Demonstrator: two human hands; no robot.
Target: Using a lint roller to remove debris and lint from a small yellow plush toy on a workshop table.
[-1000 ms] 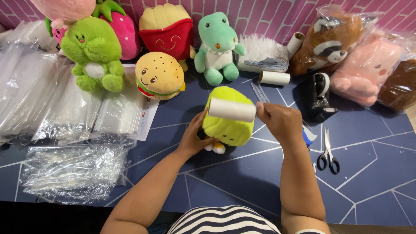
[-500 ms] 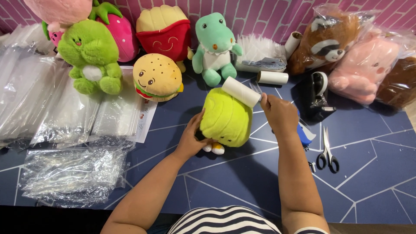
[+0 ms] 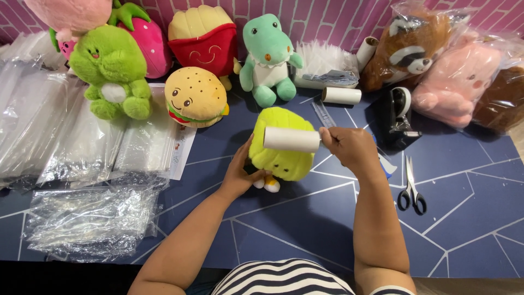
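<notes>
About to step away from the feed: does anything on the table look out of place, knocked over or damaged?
Nothing stands out. The left hand steadies the yellow plush toy while the right hand runs a lint roller across it. The scissors lie flat, and the other plush toys stand upright at the back.

free: mat (image 3: 305,229) front | blocked: scissors (image 3: 410,191) right, burger plush (image 3: 195,97) left
</notes>
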